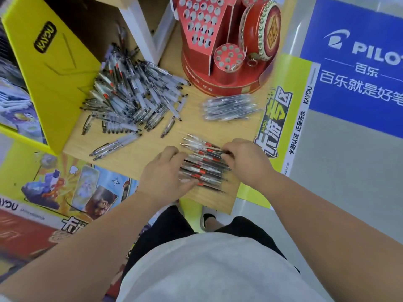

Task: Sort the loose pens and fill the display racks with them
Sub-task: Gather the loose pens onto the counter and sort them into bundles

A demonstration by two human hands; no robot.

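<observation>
Forearms (pixel 91 234) in: left hand (pixel 166 172), fingers spread, and right hand (pixel 247 162), fingers curled, are pressing the red-banded pens (pixel 206 168) endwise, likely squaring them for racking

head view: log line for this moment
left hand on pen row | right hand curled on its ends | loose pile unsorted | red rack holes empty

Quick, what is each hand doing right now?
Left hand: open, pressing the row of pens.
Right hand: curled onto them; grip cannot be told.
</observation>
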